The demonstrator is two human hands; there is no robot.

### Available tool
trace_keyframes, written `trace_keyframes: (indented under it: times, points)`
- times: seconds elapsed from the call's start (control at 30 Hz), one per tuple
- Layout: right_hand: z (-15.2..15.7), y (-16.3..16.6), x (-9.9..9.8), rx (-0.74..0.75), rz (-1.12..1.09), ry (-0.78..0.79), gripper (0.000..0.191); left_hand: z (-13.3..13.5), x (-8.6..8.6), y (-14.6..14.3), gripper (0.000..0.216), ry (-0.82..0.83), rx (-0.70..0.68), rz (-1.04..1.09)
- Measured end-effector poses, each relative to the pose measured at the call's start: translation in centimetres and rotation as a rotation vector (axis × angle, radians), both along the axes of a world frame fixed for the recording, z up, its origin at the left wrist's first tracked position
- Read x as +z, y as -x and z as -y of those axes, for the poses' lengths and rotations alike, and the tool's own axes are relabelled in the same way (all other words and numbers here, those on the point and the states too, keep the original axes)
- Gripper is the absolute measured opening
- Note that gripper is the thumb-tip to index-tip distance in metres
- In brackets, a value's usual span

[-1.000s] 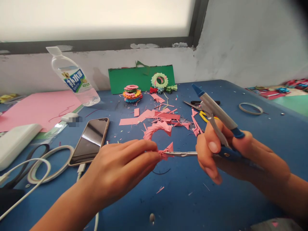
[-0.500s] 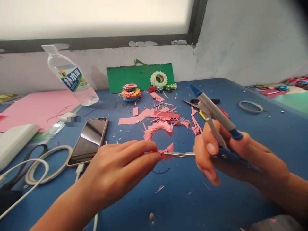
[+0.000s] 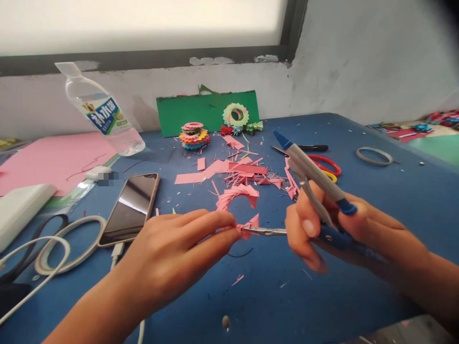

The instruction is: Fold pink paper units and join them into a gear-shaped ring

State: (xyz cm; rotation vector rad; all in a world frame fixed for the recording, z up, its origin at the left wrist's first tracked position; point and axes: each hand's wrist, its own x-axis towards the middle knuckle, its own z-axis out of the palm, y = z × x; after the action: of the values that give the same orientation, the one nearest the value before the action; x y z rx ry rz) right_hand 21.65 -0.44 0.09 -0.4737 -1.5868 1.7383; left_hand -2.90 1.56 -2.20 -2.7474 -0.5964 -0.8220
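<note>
My left hand (image 3: 193, 239) is closed, fingertips pinching one end of a pink folded-paper ring (image 3: 234, 193). The ring is a curved chain of overlapping pleats with a gap on its right side. In my right hand (image 3: 322, 229) is a grey-and-blue hand tool (image 3: 315, 172) with a rivet and a slim metal tip; I cannot make out its exact kind. Its tip touches the folded paper beside my left fingertips. Part of the tool is hidden by my right fingers. Pink paper scraps (image 3: 244, 169) lie just beyond the ring.
Red-and-yellow scissors (image 3: 328, 162) and a black pen (image 3: 313, 148) lie behind my right hand. At left are a phone (image 3: 131, 208), tape roll (image 3: 43, 258), white cable (image 3: 68, 248) and tilted bottle (image 3: 103, 114). Colourful paper rings (image 3: 194, 136) stand near a green board (image 3: 190, 112).
The tool and my right hand have shifted slightly left, uncovering more of the scissors' handles. My left hand keeps its pinch on the paper ring. The view has moved a little.
</note>
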Motion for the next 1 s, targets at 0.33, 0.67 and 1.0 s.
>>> trace_keyframes:
  times: [0.33, 0.67, 1.0]
  points:
    - [-1.5, 0.7, -1.2, -0.007, -0.206, 0.181, 0.024, 0.2, 0.3, -0.5, 0.011, 0.051, -0.007, -0.072]
    - [-0.9, 0.6, -0.6, -0.065, -0.162, 0.13, 0.023, 0.1, 0.1, -0.4, 0.015, 0.004, 0.041, -0.063]
    - [-0.6, 0.3, -0.5, -0.048, -0.158, 0.089, 0.026, 0.0, 0.2, -0.4, 0.012, -0.021, 0.042, -0.018]
